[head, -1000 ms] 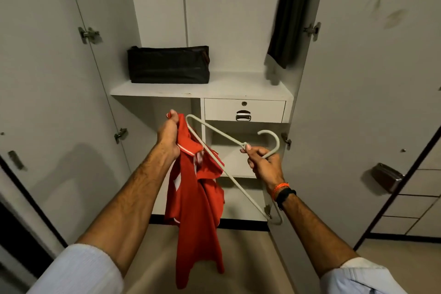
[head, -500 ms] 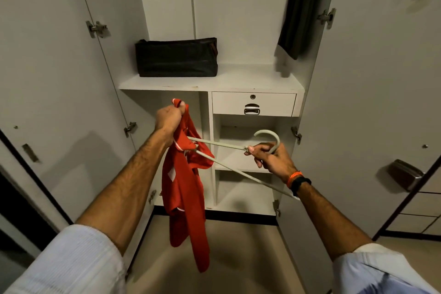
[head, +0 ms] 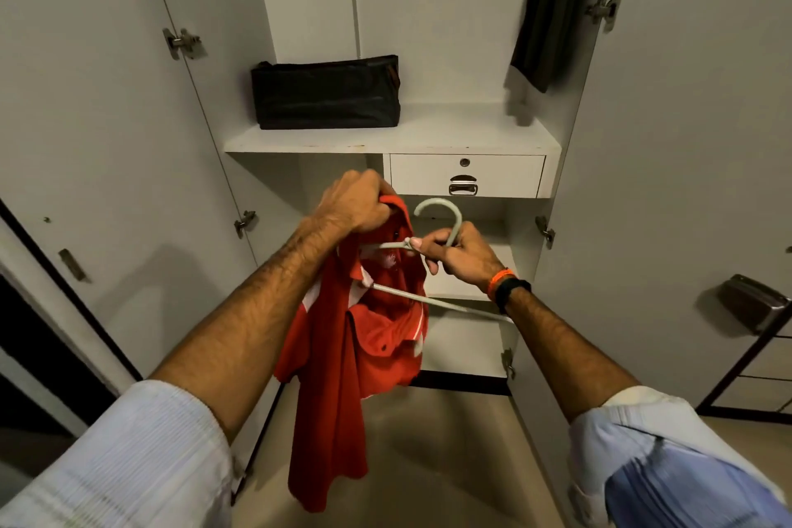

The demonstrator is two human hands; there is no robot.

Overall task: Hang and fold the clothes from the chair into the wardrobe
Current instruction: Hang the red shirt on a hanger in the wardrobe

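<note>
A red shirt with white trim (head: 355, 347) hangs in front of the open wardrobe (head: 385, 141). My left hand (head: 355, 201) grips its collar at the top. My right hand (head: 460, 253) grips a pale plastic hanger (head: 445, 219) at the base of its hook. One arm of the hanger runs into the shirt's neck opening, and the lower bar passes across the shirt towards my right wrist. The hook points upward.
A black bag (head: 325, 92) lies on the wardrobe's shelf. Below it is a shut drawer (head: 465, 176) with open compartments underneath. A dark garment (head: 548, 9) hangs at the upper right. Both wardrobe doors stand open. A dark-framed rack (head: 754, 313) is at the right.
My hands have come closer together and the hanger's arm has slid further into the shirt's neck. The hook has turned upright, and the shirt has bunched around the hanger.
</note>
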